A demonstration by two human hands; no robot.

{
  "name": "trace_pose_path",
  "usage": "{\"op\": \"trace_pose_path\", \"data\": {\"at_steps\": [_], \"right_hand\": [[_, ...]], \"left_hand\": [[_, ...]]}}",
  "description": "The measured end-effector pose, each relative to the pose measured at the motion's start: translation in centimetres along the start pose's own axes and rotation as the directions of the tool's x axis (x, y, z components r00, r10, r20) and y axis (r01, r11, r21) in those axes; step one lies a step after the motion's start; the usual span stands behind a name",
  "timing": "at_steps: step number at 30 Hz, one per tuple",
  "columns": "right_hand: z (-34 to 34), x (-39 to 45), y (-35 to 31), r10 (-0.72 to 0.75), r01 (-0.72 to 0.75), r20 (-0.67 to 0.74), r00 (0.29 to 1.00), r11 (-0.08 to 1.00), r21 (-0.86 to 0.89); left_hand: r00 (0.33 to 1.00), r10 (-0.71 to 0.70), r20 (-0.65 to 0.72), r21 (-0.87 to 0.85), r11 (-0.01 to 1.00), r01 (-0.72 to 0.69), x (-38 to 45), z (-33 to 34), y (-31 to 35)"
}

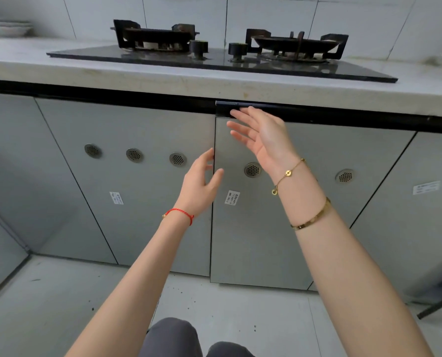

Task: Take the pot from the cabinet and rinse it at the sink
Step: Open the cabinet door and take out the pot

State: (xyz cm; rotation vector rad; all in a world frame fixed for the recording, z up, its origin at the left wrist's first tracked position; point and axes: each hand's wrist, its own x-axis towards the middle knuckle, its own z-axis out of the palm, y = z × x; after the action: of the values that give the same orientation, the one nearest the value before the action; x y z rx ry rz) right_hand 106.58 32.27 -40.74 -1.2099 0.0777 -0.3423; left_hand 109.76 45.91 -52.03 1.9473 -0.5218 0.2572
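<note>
Grey cabinet doors run under the counter. The middle door (256,228) stands slightly ajar, its left edge out from the neighbouring door (137,202). My left hand (201,181) is open, its fingertips at that left edge. Higher up, my right hand (258,132) is open with its palm turned left, its fingers just under the dark handle strip (240,104) along the door's top. No pot is visible; the cabinet's inside is hidden. The sink is out of view.
A black two-burner gas hob (214,60) lies on the pale counter (214,86) above. White plates (5,28) are stacked at the far left. A grey tiled floor (60,292) lies below, and my knees (178,338) show at the bottom edge.
</note>
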Motion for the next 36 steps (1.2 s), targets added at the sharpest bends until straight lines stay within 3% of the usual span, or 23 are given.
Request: {"op": "trace_pose_path", "data": {"at_steps": [8, 18, 26, 30, 36], "right_hand": [[0.5, -0.9, 0.6, -0.015, 0.016, -0.011, 1.000, 0.996, 0.090], [-0.3, -5.0, -0.2, -0.065, 0.062, -0.041, 0.997, 0.995, -0.075], [-1.5, -9.3, -1.4, -0.076, 0.070, -0.053, 0.996, 0.992, -0.101], [-2.3, -11.4, -2.2, -0.062, 0.056, -0.048, 0.997, 0.993, -0.105], [-3.7, -14.1, -3.3, -0.047, 0.043, -0.036, 0.998, 0.992, -0.119]], "left_hand": [[1.000, 0.004, 0.023, -0.015, 1.000, -0.004, -0.6, -0.6, -0.3], [0.998, 0.059, -0.025, -0.040, 0.997, -0.060, -3.4, -1.2, 0.3], [0.973, 0.155, 0.171, -0.220, 0.969, -0.116, -6.0, -2.1, 0.6], [0.935, 0.182, 0.306, -0.333, 0.940, -0.074, -6.6, -2.6, 1.5], [0.868, 0.233, 0.439, -0.370, 0.927, -0.062, -8.0, -2.3, 2.9]]}}
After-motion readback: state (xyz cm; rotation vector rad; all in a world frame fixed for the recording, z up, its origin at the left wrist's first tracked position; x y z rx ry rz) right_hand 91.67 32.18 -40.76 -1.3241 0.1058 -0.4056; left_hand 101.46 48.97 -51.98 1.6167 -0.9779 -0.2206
